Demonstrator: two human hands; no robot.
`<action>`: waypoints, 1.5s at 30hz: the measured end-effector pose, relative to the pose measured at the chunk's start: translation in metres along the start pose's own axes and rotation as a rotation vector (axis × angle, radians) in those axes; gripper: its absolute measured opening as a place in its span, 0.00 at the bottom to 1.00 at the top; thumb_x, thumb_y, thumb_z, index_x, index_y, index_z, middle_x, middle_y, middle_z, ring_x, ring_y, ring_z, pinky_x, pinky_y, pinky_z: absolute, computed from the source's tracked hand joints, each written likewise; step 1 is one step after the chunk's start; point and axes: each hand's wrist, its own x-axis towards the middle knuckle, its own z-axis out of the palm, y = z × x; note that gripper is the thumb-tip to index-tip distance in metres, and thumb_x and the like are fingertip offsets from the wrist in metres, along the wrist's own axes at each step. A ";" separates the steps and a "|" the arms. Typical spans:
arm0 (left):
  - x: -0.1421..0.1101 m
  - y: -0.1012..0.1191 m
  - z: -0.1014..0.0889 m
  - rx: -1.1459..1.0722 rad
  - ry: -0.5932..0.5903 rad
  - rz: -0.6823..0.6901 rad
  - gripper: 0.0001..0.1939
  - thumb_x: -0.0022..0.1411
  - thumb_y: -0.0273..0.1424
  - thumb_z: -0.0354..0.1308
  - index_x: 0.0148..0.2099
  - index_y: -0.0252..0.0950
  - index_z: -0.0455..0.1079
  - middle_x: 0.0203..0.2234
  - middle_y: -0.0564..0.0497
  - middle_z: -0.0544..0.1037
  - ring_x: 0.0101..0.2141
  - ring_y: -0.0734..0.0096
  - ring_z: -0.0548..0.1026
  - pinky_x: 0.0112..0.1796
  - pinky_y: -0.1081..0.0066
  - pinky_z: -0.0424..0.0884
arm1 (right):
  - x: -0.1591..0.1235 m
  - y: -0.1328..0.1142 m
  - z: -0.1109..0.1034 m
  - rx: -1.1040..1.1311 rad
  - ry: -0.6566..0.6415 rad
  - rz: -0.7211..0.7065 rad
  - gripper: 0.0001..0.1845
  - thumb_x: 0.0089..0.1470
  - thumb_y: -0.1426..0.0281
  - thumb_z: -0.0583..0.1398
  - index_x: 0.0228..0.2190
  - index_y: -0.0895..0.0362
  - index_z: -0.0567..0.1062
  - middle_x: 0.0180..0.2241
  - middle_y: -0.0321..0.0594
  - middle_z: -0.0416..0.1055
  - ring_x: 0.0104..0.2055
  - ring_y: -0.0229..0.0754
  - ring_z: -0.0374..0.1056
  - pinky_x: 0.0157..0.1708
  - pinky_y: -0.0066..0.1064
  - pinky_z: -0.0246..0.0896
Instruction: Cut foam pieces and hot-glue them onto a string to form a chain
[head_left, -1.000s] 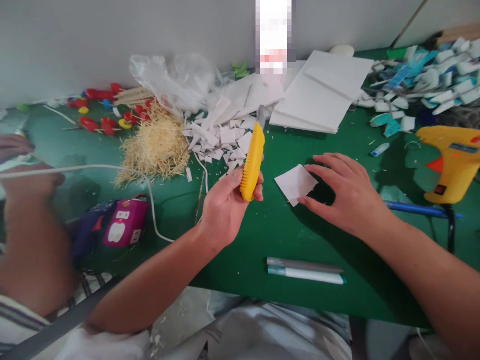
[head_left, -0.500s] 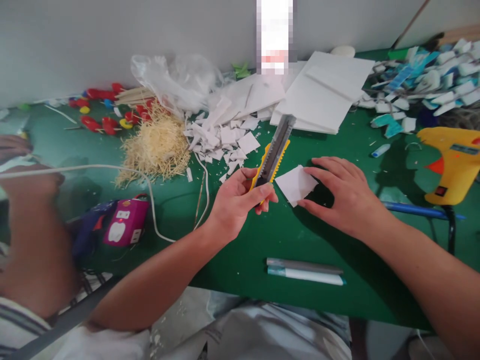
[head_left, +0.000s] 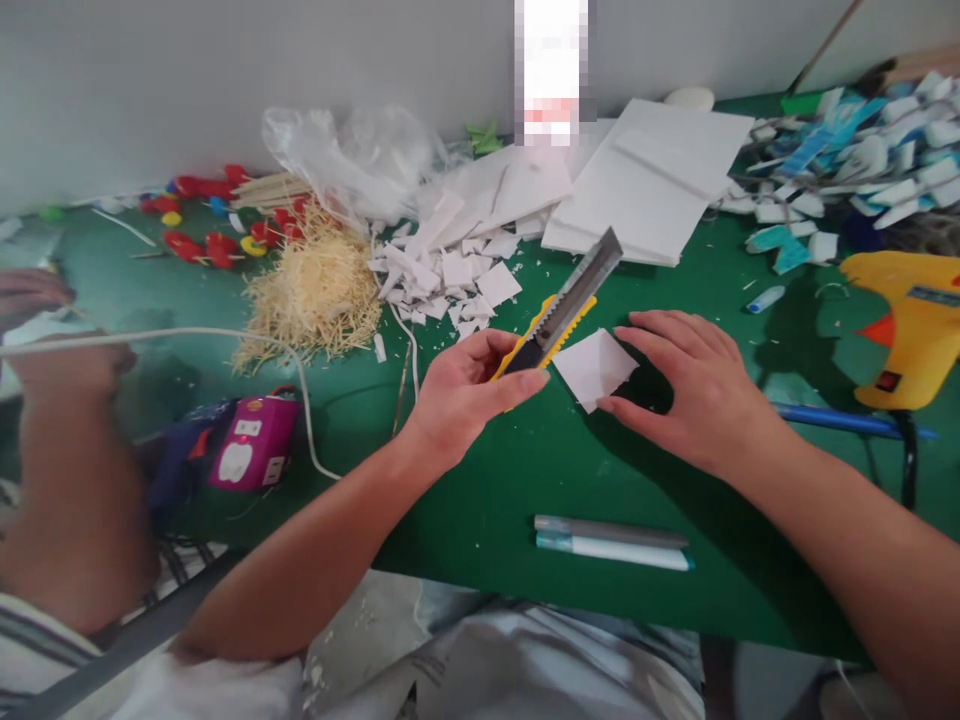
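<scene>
My left hand [head_left: 457,395] is closed around the yellow handle of a box cutter [head_left: 553,325]. The cutter's metal blade is out and points up and to the right, above the table. Just right of it, a small white foam board piece [head_left: 592,366] lies near the middle of the table. My right hand [head_left: 694,385] pinches this piece along its right side, thumb at the lower corner and a finger at the upper edge. Its other fingers curve above the green table.
White foam scraps [head_left: 450,280] and larger white sheets [head_left: 637,180] lie behind. A yellow glue gun [head_left: 904,330] stands right, near a blue stick [head_left: 847,418]. Two markers [head_left: 611,542] lie in front. On the left are a purple box [head_left: 255,440], a white cable [head_left: 304,400] and another person's arm [head_left: 75,450].
The box cutter has tilted over to the right in my left hand, its blade tip now further right. My right hand stays at the white piece, its index finger shifted slightly.
</scene>
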 end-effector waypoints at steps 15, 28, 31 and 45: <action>-0.014 0.001 -0.004 0.659 -0.071 0.264 0.16 0.61 0.37 0.63 0.49 0.34 0.78 0.29 0.54 0.71 0.28 0.75 0.70 0.31 0.75 0.70 | -0.001 0.000 -0.004 -0.039 0.017 -0.036 0.24 0.62 0.55 0.58 0.54 0.53 0.77 0.59 0.50 0.75 0.60 0.58 0.72 0.62 0.60 0.64; -0.011 -0.015 -0.004 1.222 -0.097 0.638 0.16 0.74 0.33 0.53 0.59 0.35 0.74 0.46 0.43 0.84 0.42 0.65 0.82 0.44 0.70 0.77 | -0.010 -0.016 -0.017 -0.056 -0.051 -0.316 0.20 0.66 0.67 0.57 0.55 0.57 0.78 0.58 0.49 0.77 0.59 0.52 0.74 0.58 0.49 0.71; -0.011 -0.015 -0.004 1.297 -0.125 0.639 0.19 0.76 0.34 0.51 0.63 0.40 0.73 0.47 0.46 0.84 0.41 0.68 0.83 0.43 0.72 0.77 | -0.011 -0.014 -0.015 -0.094 -0.061 -0.329 0.20 0.67 0.67 0.55 0.55 0.58 0.78 0.59 0.48 0.76 0.59 0.51 0.74 0.59 0.49 0.70; -0.014 -0.012 0.001 1.487 -0.094 0.803 0.19 0.77 0.34 0.49 0.60 0.39 0.76 0.39 0.48 0.84 0.30 0.73 0.79 0.30 0.73 0.71 | -0.008 -0.017 -0.016 -0.179 -0.027 -0.361 0.20 0.69 0.69 0.52 0.52 0.62 0.80 0.57 0.50 0.77 0.56 0.51 0.77 0.53 0.49 0.75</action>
